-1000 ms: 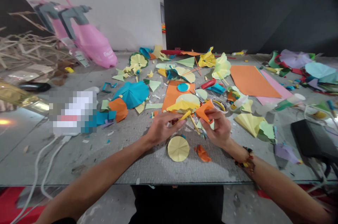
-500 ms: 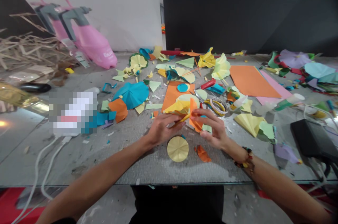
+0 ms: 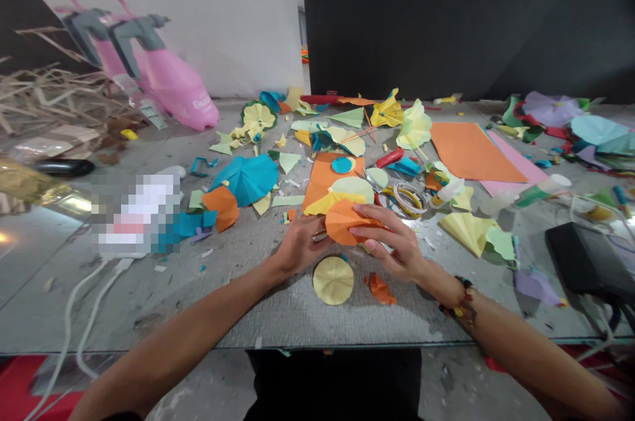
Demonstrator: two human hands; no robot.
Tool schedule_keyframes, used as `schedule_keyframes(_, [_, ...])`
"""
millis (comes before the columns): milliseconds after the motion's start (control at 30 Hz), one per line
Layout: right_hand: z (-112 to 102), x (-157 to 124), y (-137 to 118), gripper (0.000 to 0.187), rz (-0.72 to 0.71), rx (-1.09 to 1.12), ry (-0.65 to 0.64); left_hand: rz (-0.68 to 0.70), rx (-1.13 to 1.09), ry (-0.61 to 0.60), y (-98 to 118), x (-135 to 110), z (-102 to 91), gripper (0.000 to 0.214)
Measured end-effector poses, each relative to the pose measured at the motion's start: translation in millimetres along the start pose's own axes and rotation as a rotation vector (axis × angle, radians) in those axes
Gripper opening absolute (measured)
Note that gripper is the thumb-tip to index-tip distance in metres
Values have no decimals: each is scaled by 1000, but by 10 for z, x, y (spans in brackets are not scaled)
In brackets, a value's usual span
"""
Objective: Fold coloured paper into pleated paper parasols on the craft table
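Note:
Near the middle of the table, my right hand (image 3: 397, 245) has its fingers on a creased orange paper disc (image 3: 341, 222), gripping it at its right side. The disc faces me and covers part of what lies behind it. My left hand (image 3: 303, 245) is closed at the disc's left edge, on a folded yellow paper piece (image 3: 320, 204) that sticks out above; its fingertips are partly hidden. Closer to me lie a pale yellow pleated paper circle (image 3: 333, 280) and a crumpled orange scrap (image 3: 381, 288).
Beyond my hands are an orange sheet (image 3: 317, 176), scissors (image 3: 370, 177), tape rolls (image 3: 409, 199) and a blue paper cone (image 3: 248, 179). Pink spray bottles (image 3: 178, 90) stand back left. Orange sheets (image 3: 476, 149), a glue bottle (image 3: 540, 190) and a black adapter (image 3: 590, 262) lie right.
The orange disc has turned from edge-on to facing me and moved left, over the yellow paper piece. My right hand has shifted slightly left with it.

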State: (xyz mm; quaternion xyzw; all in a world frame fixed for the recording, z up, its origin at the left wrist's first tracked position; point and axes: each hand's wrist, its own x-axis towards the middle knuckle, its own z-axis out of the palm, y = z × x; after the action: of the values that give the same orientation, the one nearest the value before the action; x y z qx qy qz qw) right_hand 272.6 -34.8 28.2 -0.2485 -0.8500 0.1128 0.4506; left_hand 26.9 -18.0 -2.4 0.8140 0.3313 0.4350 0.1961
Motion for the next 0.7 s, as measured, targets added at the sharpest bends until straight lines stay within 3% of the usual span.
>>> schedule_keyframes(167, [25, -14, 2, 42, 75, 11, 57, -39, 17, 26, -5, 1, -1, 14])
schedule_keyframes(400, [24, 34, 14, 31, 33, -64, 100, 11, 66, 35, 10, 3, -19, 13])
schedule_keyframes(567, [51, 22, 23, 68, 10, -99, 102, 120, 96, 55, 48, 5, 2, 12])
schedule_keyframes(700, [74, 13, 51, 77, -28, -152, 104, 148, 90, 75, 58, 2, 11, 10])
